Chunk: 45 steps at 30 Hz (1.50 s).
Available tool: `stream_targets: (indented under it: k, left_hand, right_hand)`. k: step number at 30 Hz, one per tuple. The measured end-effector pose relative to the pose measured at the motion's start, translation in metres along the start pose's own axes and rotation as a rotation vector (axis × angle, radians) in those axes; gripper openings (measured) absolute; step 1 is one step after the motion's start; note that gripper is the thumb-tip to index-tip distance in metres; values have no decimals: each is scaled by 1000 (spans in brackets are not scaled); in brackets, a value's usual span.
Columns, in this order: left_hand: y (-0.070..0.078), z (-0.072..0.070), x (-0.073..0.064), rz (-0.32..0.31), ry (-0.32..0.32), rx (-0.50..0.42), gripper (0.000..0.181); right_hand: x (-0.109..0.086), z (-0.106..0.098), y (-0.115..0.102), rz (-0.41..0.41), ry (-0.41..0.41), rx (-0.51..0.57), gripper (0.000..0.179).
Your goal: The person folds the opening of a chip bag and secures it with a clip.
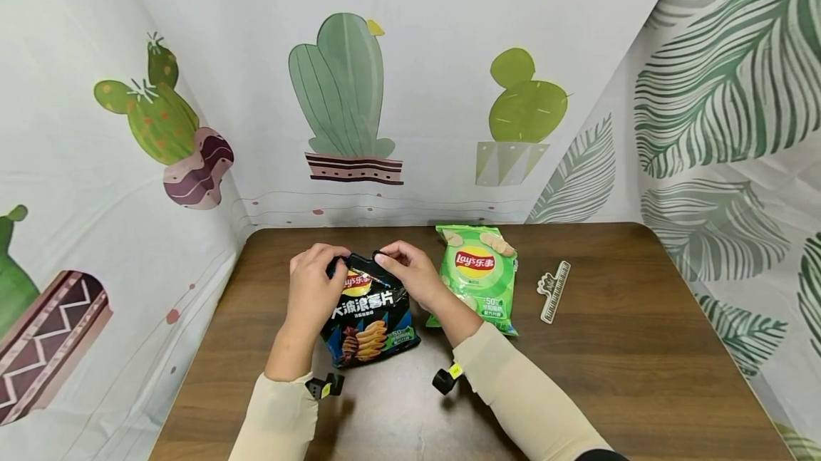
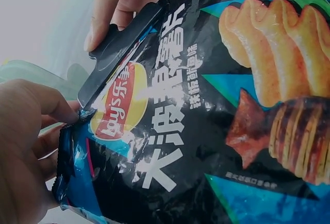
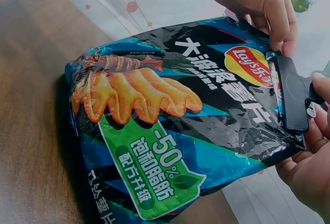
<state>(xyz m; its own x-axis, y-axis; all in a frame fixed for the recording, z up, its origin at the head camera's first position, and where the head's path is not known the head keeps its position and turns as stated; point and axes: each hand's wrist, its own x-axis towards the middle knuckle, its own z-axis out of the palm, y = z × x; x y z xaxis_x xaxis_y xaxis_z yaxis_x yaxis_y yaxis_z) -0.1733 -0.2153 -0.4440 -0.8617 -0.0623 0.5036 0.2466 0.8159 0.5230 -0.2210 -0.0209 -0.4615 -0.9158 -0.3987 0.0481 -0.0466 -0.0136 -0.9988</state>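
Observation:
A black chip bag (image 1: pixel 372 315) with a red and yellow logo stands tilted between my hands. Along its top edge sits a black bag clip (image 3: pixel 293 95). My left hand (image 1: pixel 314 286) pinches the top left corner of the bag, beside the clip's end. The right hand (image 1: pixel 410 274) grips the clip at its handle, thumb on the near side and fingers behind the bag. In the left wrist view the clip (image 2: pixel 116 54) lies across the bag's mouth just above the logo. Part of the right hand's fingers is hidden behind the bag.
A green chip bag (image 1: pixel 477 276) lies on the wooden table (image 1: pixel 616 375) just right of my right hand. Farther right lies a pale clip (image 1: pixel 554 291) with a ruler-like edge. A white curtain (image 1: pixel 436 90) printed with cacti hangs behind the table.

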Motion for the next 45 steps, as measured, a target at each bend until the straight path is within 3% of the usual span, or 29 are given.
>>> stream_targets:
  k: [12, 22, 28, 32, 35, 41, 45]
  left_hand:
    - [-4, -1, -1, -4, 90, -39, 17]
    - [-7, -2, -3, -43, 158, -63, 25]
    - [-9, -2, -6, -129, 189, -90, 40]
    - [-9, -2, -9, -207, 214, -118, 51]
    - [-10, -1, -12, -233, 234, -140, 57]
    - [-17, 3, -16, -240, 260, -168, 64]
    - [-19, 4, -20, -281, 266, -202, 70]
  right_hand:
    - [-1, -2, 1, -6, -28, 22, 27]
    - [-2, -1, -2, 36, -10, 25, 29]
    - [-3, -1, -2, 73, 16, 47, 29]
    - [5, -2, 17, 104, 41, 61, 30]
    - [11, -1, 33, 104, 70, 63, 32]
    - [9, 1, 36, 76, 95, 96, 30]
    - [10, 1, 38, 64, 99, 106, 30]
